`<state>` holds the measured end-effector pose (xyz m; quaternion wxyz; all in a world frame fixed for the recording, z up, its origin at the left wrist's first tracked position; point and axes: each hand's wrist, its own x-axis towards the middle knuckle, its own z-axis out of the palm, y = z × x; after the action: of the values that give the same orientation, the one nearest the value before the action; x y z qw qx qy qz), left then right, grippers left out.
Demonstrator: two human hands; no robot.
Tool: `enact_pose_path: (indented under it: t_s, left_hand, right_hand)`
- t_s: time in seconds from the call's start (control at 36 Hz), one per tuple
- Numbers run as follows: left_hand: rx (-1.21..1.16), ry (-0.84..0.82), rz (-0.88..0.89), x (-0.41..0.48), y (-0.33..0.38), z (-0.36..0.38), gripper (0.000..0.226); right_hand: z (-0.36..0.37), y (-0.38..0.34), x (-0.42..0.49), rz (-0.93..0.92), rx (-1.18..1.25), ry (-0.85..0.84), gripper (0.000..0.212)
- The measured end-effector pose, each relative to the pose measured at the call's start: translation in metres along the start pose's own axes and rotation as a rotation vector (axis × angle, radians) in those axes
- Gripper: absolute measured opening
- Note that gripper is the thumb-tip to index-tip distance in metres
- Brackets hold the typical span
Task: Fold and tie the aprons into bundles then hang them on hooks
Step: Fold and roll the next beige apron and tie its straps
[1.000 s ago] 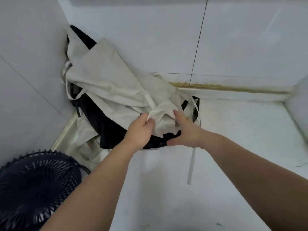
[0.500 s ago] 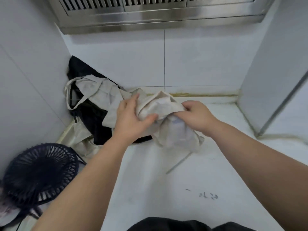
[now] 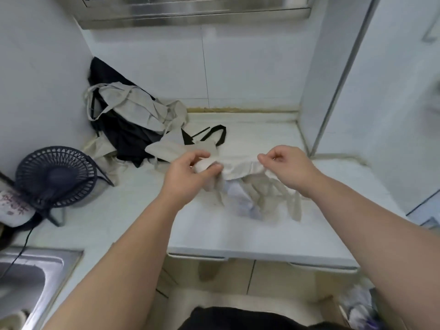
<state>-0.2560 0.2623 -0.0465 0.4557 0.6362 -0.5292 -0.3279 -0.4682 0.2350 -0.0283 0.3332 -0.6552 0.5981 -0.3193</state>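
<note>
A beige apron (image 3: 240,166) hangs stretched between my two hands above the white counter (image 3: 214,229), its lower part and straps drooping onto the surface. My left hand (image 3: 188,172) grips a bunched end of it. My right hand (image 3: 288,165) pinches its top edge further right. In the back left corner lies a pile of aprons (image 3: 133,120), beige cloth over black cloth, with a black strap (image 3: 214,134) looping out toward the middle.
A small dark desk fan (image 3: 54,175) stands at the counter's left. A steel sink (image 3: 28,277) is at the lower left. A steel range hood (image 3: 190,10) hangs overhead. A white wall panel (image 3: 333,79) closes the right side. Tiled walls close in the back and left.
The beige apron has come off the corner pile toward me and to the right. My hands have spread apart, stretching its top edge. The view has pulled back.
</note>
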Motion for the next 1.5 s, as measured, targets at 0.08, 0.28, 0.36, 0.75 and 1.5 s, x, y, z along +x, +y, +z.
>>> enact_pose_path:
  t_s: [0.08,0.28,0.36,0.75,1.5]
  left_hand:
    - [-0.035,-0.095,-0.090,-0.041,0.010,0.017,0.022]
    - [-0.315,-0.153,-0.280,-0.104,0.029,0.038,0.019]
    - [-0.437,-0.237,-0.356,-0.117,0.034,0.035,0.019]
    - [0.365,-0.543,-0.192,-0.167,0.003,-0.021,0.098]
    - [-0.625,-0.365,-0.432,-0.240,-0.042,-0.099,0.027]
  right_hand:
    - [-0.013,0.013,-0.033,0.056,0.082,-0.150,0.033]
    - [-0.022,0.035,-0.095,0.096,-0.031,-0.513,0.083]
    - [-0.030,0.040,-0.110,0.083,-0.057,-0.507,0.078]
    - [0.013,-0.012,-0.150,0.131,0.291,-0.451,0.020]
    - [0.113,-0.004,-0.268,0.296,0.153,-0.218,0.074]
